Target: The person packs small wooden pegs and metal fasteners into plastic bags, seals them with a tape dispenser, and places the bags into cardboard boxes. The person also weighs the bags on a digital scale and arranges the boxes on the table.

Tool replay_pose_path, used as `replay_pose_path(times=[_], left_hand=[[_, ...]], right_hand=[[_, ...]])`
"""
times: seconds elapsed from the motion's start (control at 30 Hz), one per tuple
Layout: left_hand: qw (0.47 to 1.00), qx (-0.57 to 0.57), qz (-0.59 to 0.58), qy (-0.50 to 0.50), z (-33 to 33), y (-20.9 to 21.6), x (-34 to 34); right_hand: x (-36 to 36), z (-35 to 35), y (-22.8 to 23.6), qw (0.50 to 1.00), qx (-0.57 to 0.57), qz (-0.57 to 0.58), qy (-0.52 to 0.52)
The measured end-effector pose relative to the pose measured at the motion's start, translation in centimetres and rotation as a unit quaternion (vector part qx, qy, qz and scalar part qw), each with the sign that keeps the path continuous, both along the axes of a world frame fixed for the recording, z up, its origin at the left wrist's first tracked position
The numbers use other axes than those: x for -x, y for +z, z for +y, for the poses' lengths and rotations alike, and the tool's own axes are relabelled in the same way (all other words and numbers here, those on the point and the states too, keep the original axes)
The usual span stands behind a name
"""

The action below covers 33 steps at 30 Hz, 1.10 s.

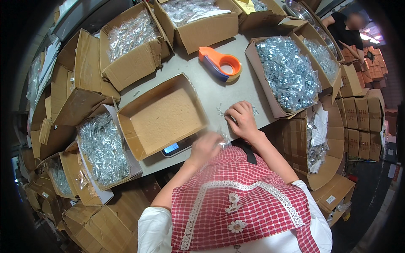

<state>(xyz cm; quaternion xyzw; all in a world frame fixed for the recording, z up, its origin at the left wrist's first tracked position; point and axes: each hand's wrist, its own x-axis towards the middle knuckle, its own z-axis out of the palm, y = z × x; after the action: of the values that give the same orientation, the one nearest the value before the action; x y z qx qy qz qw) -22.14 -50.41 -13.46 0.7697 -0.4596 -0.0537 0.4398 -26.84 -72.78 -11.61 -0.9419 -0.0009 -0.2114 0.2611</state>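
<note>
My left hand (205, 147), smeared by motion, is at the table's near edge with its fingers closed on a clear plastic bag (224, 138). My right hand (242, 121) rests on the grey tabletop with curled fingers. What lies under those fingers is hidden. Small silvery metal parts (220, 111) lie loose beside its fingertips, and a few more (255, 110) show at its far side. Left of both hands, an open shallow cardboard box (162, 118) with a bare bottom sits over a scale (172, 149) whose display is lit.
An orange and purple tape dispenser (220, 65) lies farther back. Around the table stand cartons of bagged hardware: a right one (287, 71), a left one (103, 147), and back ones (133, 36) (206, 27). A co-worker (346, 31) is at the far right, near stacked cartons (360, 114).
</note>
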Motion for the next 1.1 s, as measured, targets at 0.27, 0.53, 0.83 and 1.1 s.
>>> replay_pose_path(times=[0.27,0.53,0.83,1.1], left_hand=[[1.0,0.002,-0.003,-0.002,0.0,-0.3,0.0],[1.0,-0.013,0.006,-0.007,0.1,0.4,-0.1],[1.0,-0.011,0.0,-0.007,0.1,0.3,-0.1],[1.0,-0.009,0.003,-0.007,0.1,0.3,-0.1]], right_hand=[[0.1,-0.1,0.2,1.0,0.004,0.004,-0.009],[0.2,-1.0,-0.1,0.998,0.014,-0.011,-0.056],[-0.9,0.2,0.1,1.0,-0.001,-0.004,-0.007],[-1.1,0.3,-0.3,1.0,0.016,-0.018,0.004]])
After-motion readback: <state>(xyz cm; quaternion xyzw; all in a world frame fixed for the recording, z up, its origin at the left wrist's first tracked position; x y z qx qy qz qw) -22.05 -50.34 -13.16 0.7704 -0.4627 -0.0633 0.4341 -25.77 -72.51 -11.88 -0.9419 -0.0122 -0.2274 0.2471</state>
